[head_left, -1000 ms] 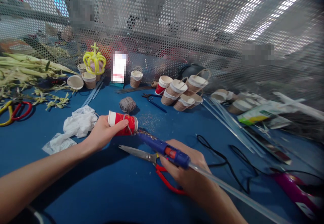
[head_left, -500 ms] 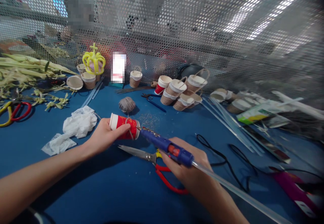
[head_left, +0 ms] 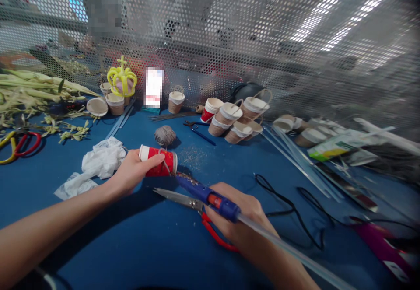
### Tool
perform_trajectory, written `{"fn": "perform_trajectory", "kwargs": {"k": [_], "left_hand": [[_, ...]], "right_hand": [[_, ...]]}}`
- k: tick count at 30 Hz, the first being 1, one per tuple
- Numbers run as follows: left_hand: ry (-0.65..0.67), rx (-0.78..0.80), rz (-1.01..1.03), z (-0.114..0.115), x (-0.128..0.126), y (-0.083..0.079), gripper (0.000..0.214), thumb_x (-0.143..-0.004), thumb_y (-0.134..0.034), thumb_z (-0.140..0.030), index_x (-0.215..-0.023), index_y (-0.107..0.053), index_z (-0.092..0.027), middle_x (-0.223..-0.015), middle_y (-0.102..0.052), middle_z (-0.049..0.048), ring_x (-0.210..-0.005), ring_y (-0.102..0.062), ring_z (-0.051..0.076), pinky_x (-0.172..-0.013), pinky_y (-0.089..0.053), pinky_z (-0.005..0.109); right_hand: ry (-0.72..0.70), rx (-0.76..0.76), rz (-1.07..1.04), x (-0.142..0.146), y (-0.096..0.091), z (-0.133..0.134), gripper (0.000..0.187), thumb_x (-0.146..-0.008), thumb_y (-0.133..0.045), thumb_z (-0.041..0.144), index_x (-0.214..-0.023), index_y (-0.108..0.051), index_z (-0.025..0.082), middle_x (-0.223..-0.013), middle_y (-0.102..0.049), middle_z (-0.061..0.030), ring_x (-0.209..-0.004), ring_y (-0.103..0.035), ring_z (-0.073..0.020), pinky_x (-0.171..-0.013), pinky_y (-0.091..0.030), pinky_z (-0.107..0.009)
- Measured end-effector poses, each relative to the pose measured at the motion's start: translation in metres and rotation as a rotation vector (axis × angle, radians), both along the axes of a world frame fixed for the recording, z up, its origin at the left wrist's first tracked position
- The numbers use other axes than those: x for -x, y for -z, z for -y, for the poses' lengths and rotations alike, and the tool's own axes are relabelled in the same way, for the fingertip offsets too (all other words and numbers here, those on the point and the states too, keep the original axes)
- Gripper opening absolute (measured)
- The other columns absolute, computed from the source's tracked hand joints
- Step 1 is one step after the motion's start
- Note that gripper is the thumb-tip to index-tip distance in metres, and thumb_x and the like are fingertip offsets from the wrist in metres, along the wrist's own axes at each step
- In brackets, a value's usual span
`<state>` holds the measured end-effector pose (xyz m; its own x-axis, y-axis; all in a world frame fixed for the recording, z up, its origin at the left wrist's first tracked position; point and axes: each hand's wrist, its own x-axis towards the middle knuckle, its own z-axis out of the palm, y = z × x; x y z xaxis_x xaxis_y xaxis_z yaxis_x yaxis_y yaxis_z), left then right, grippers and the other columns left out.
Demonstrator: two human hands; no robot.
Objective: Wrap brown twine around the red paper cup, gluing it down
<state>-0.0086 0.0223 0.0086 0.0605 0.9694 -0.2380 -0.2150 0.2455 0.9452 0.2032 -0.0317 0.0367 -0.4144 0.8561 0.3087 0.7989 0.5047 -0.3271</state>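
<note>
My left hand [head_left: 134, 167] is closed round a red paper cup [head_left: 154, 161] that lies on its side in the air, its white rim towards the left. A strand of twine runs across the cup near my thumb. In my right hand [head_left: 236, 207] is a blue hot glue gun [head_left: 206, 196], with a long clear glue stick [head_left: 278, 239] coming out of its back. The nozzle is at the cup's lower right edge; whether they touch I cannot tell. Under the gun lie red-handled scissors [head_left: 180, 198], partly hidden by my right hand. A grey ball of twine [head_left: 164, 136] sits behind the cup.
Several twine-wrapped cups [head_left: 229, 115] stand at the back, beside pliers [head_left: 198, 132]. White cloth [head_left: 103, 158] lies left, near a yellow crown [head_left: 122, 80] and other scissors [head_left: 22, 143]. Glue sticks [head_left: 295, 163] and a black cord [head_left: 288, 202] lie right. A perforated metal screen [head_left: 203, 27] rises behind.
The cup in my left hand has shifted slightly left and up. My right hand has brought the glue gun a little left and down, its nozzle now at the cup's lower edge.
</note>
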Motion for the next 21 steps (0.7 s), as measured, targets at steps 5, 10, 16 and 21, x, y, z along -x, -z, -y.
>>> {"fn": "perform_trajectory", "kwargs": {"k": [5, 10, 16, 21], "left_hand": [[0.01, -0.01, -0.018, 0.0, 0.0, -0.001, 0.012, -0.064, -0.066, -0.024, -0.069, -0.067, -0.013, -0.063, -0.07, 0.003, -0.057, -0.061, 0.012, -0.059, -0.048, 0.022], [0.049, -0.105, -0.108, 0.003, 0.002, 0.0, 0.016, -0.065, -0.066, -0.029, -0.068, -0.067, -0.013, -0.066, -0.07, 0.0035, -0.057, -0.06, 0.012, -0.057, -0.047, 0.021], [0.065, -0.153, -0.217, 0.008, 0.0, -0.003, 0.017, -0.066, -0.064, -0.029, -0.067, -0.066, -0.012, -0.061, -0.067, 0.0008, -0.053, -0.056, 0.01, -0.052, -0.045, 0.017], [0.08, -0.182, -0.241, 0.01, -0.003, -0.007, 0.017, -0.065, -0.063, -0.029, -0.066, -0.066, -0.011, -0.058, -0.066, 0.0006, -0.051, -0.054, 0.01, -0.051, -0.045, 0.019]], "right_hand": [[0.031, 0.129, -0.106, 0.0, -0.001, -0.003, 0.008, -0.071, -0.05, 0.015, -0.066, -0.053, 0.02, -0.06, -0.056, 0.0011, -0.051, -0.051, -0.0112, -0.05, -0.04, -0.023], [0.186, 0.222, -0.376, -0.002, -0.001, -0.008, 0.007, -0.068, -0.055, 0.024, -0.073, -0.054, 0.019, -0.057, -0.057, 0.0006, -0.049, -0.052, -0.0127, -0.051, -0.045, -0.025], [0.371, 0.477, -0.672, -0.029, 0.0, -0.034, 0.027, -0.067, -0.061, 0.042, -0.066, -0.057, 0.015, -0.054, -0.058, -0.0015, -0.05, -0.054, -0.0125, -0.044, -0.044, -0.022], [0.492, 0.509, -0.601, -0.047, 0.017, -0.066, 0.037, -0.073, -0.05, 0.05, -0.066, -0.056, 0.014, -0.065, -0.062, -0.0055, -0.053, -0.055, -0.0104, -0.048, -0.044, -0.02]]}}
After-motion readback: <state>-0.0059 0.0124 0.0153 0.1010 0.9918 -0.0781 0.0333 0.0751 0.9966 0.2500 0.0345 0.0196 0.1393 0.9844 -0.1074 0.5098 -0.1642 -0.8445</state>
